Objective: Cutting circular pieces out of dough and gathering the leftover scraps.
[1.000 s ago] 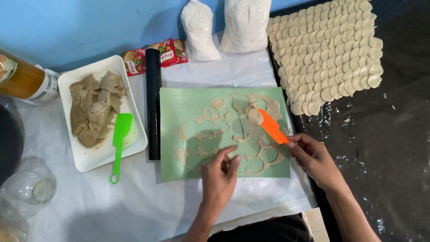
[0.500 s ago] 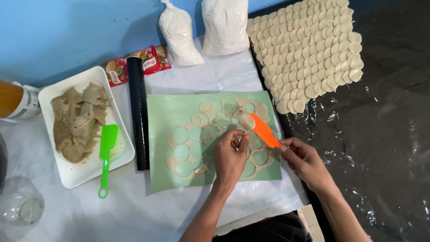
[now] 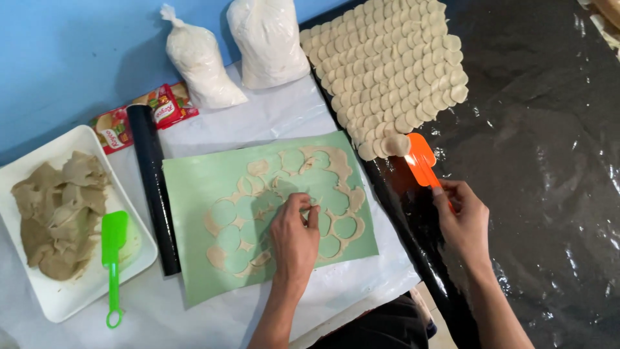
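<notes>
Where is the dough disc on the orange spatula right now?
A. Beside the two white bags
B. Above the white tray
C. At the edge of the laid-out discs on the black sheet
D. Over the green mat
C: the right hand holds the orange spatula with a disc on its tip, right at the lower edge of the rows of discs on the black sheet, clear of the green mat.

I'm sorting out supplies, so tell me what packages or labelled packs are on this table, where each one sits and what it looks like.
Small sachets: flat red and green printed packets, by the blue wall behind the black rolling pin.
Smaller bag: clear plastic, knotted on top, filled with white powder, standing behind the green mat.
Larger bag: clear plastic, white powder, beside the laid-out dough rounds.
</notes>
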